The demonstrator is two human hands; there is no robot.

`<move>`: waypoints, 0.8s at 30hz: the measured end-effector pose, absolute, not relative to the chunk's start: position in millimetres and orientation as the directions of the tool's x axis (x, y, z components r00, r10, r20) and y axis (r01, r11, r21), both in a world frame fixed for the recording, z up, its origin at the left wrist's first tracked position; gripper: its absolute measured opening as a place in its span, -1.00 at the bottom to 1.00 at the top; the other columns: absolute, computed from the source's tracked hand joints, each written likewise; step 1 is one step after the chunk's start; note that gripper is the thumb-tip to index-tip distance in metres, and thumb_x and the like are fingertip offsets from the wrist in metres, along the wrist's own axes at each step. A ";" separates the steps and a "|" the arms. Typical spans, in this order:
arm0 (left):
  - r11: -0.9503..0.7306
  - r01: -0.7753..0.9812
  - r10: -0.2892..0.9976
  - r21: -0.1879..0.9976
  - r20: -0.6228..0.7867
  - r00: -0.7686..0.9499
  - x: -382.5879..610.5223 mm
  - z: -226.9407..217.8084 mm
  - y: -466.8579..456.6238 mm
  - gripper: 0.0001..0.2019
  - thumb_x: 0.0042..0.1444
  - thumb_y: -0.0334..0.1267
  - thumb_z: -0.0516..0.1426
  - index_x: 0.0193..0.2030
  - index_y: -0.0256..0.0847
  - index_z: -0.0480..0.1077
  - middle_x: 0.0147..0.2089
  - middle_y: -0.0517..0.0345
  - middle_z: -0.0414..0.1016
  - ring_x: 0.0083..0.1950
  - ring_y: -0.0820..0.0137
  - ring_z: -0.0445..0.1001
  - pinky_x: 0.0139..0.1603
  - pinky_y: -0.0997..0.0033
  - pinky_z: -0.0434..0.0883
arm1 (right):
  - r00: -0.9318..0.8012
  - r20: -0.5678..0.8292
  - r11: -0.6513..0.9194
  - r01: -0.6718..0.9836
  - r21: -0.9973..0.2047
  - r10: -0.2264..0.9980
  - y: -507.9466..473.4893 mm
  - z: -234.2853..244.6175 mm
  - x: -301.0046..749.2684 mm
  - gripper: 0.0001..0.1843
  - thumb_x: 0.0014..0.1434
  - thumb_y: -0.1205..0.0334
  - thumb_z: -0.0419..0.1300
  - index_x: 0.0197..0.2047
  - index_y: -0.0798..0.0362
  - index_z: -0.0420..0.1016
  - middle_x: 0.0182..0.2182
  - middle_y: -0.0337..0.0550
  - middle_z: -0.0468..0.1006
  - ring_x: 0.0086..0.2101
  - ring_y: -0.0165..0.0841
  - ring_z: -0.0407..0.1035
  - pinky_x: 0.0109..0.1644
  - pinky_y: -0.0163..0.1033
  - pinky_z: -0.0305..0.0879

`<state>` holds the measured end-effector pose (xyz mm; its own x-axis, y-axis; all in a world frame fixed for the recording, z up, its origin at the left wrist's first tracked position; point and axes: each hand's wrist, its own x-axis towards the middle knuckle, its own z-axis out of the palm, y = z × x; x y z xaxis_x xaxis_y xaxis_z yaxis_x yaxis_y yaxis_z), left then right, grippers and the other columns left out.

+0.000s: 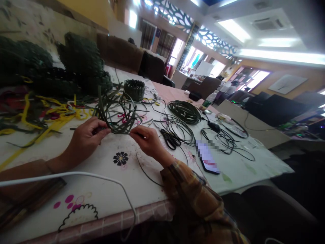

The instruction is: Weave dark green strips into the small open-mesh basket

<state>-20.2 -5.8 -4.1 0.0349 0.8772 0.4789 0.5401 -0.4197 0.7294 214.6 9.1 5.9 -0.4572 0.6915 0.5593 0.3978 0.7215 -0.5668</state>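
Note:
An open, loosely woven piece of dark green strips [118,117] stands on the table between my hands, its loose ends curving upward. My left hand [87,137] is closed in a pinch at its lower left edge. On the other side, my right hand [148,140] pinches the lower right edge, thumb and fingertips together. Behind the weaving sits a finished-looking dark green woven basket [134,90]. Scissors with black handles [171,138] lie just right of my right hand.
Coils of green strip [184,112] spread across the table's right half, near a lit phone [207,157]. Yellow strips [57,113] lie at left before stacked dark green woven pieces [81,56]. A white cable [96,174] crosses the front. A bottle [210,99] stands farther back.

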 end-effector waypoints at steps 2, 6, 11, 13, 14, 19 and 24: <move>-0.394 0.519 0.892 0.759 0.452 0.017 -18.6 -2.3 -8.6 -0.75 0.17 -0.05 0.17 -0.27 -0.22 0.43 -0.40 0.27 0.31 -0.55 0.52 0.26 -0.48 0.43 0.23 | -0.441 0.600 0.744 0.409 -0.528 0.668 6.8 6.3 214.4 -0.80 0.33 0.28 0.16 -0.34 0.10 0.52 -0.43 -0.18 0.54 -0.40 -0.44 0.37 -0.25 -0.36 0.24; -0.392 0.493 0.890 0.776 0.455 -0.008 -17.1 -2.6 -10.6 -0.76 0.15 -0.06 0.17 -0.25 -0.22 0.44 -0.42 0.27 0.31 -0.55 0.53 0.28 -0.49 0.46 0.25 | -0.447 0.638 0.775 0.441 -0.453 0.627 3.1 1.1 211.3 -0.80 0.35 0.26 0.15 -0.26 0.09 0.58 -0.39 -0.14 0.58 -0.38 -0.43 0.42 -0.23 -0.36 0.28; -0.388 0.462 0.894 0.797 0.448 -0.023 -17.0 -4.1 -10.9 -0.77 0.12 -0.07 0.17 -0.27 -0.20 0.43 -0.47 0.29 0.32 -0.59 0.52 0.29 -0.52 0.47 0.26 | -0.430 0.660 0.780 0.453 -0.432 0.616 1.9 -3.0 209.2 -0.79 0.37 0.25 0.15 -0.18 0.10 0.62 -0.33 -0.10 0.63 -0.33 -0.42 0.49 -0.21 -0.36 0.33; -0.389 0.454 0.892 0.802 0.450 -0.031 -16.6 -3.3 -11.7 -0.78 0.11 -0.07 0.17 -0.27 -0.19 0.42 -0.47 0.29 0.33 -0.58 0.51 0.31 -0.50 0.47 0.27 | -0.422 0.660 0.776 0.453 -0.440 0.621 1.7 -3.1 208.8 -0.78 0.38 0.25 0.15 -0.18 0.09 0.63 -0.32 -0.11 0.64 -0.33 -0.43 0.50 -0.21 -0.37 0.35; -0.389 0.454 0.891 0.801 0.452 -0.034 -16.2 -2.7 -12.1 -0.78 0.11 -0.07 0.17 -0.27 -0.18 0.42 -0.48 0.29 0.33 -0.58 0.51 0.32 -0.49 0.46 0.28 | -0.416 0.664 0.775 0.448 -0.445 0.622 1.6 -3.2 208.4 -0.78 0.38 0.25 0.15 -0.18 0.09 0.63 -0.32 -0.12 0.64 -0.33 -0.43 0.50 -0.21 -0.37 0.35; -0.382 0.445 0.892 0.810 0.449 -0.053 -14.1 -1.6 -13.4 -0.79 0.09 -0.07 0.18 -0.29 -0.17 0.42 -0.51 0.30 0.35 -0.57 0.49 0.33 -0.46 0.45 0.30 | -0.367 0.708 0.789 0.404 -0.463 0.603 0.5 -5.8 205.7 -0.80 0.36 0.26 0.18 -0.20 0.11 0.63 -0.34 -0.13 0.64 -0.35 -0.44 0.50 -0.22 -0.37 0.38; -0.377 0.413 0.897 0.829 0.438 -0.059 -14.8 -2.4 -14.6 -0.78 0.09 -0.07 0.18 -0.27 -0.18 0.42 -0.55 0.31 0.36 -0.57 0.47 0.35 -0.45 0.44 0.30 | -0.376 0.713 0.795 0.413 -0.443 0.592 0.3 -7.3 204.8 -0.79 0.38 0.24 0.16 -0.18 0.11 0.63 -0.35 -0.13 0.64 -0.36 -0.46 0.49 -0.25 -0.37 0.37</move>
